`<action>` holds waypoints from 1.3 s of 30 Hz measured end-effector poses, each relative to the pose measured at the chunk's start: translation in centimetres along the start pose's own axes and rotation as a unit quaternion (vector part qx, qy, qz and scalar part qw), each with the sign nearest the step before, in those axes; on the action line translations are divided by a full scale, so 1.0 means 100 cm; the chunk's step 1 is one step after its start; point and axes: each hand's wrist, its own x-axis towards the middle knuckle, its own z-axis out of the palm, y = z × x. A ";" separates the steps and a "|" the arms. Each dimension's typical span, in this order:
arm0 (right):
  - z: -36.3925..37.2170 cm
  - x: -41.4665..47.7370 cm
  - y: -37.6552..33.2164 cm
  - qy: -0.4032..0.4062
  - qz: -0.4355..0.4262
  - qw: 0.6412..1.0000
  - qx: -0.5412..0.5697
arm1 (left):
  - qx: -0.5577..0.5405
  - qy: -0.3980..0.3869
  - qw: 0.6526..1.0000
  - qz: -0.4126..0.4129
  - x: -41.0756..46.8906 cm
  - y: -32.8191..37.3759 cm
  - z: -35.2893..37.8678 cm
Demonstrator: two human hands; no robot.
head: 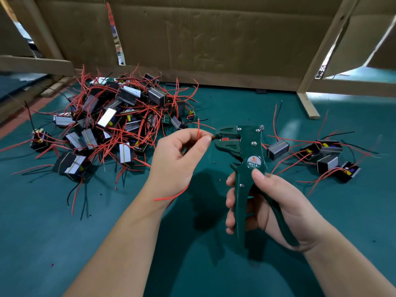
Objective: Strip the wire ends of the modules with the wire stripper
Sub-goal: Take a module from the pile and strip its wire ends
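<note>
Where the two hands meet at frame centre, the grip of the right hand [272,206] is wrapped round both handles of the green wire stripper [246,159], thumb laid on its body just under the round label, head pointing left.

Left hand [180,161]: grip pinching a red wire [198,129] between thumb and forefinger, just beside the stripper's mouth. A dark wire end reaches from the fingertips into it. One red end stands up above the pinch; another red length trails below the wrist.

Bench [235,103]: green mat.

Pile of modules [111,123], left of centre: black and silver blocks tangled in red and black leads.

Smaller group of modules [325,155], right of centre, loosely spread.

Red scraps [215,162]: on the mat, between the hands.

Cardboard sheets [214,39] and wooden post [321,50]: upper frame, behind the bench.
</note>
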 end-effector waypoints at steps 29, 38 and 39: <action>-0.002 0.001 -0.001 -0.013 0.042 0.998 0.046 | 0.180 -0.050 0.982 0.010 -0.001 -0.002 -0.008; 0.002 0.000 0.000 -0.031 0.041 0.997 0.052 | 0.237 -0.038 0.967 0.082 -0.002 0.002 -0.010; 0.002 0.000 0.000 -0.032 0.040 0.997 0.057 | 0.236 -0.036 0.967 0.088 -0.002 0.002 -0.009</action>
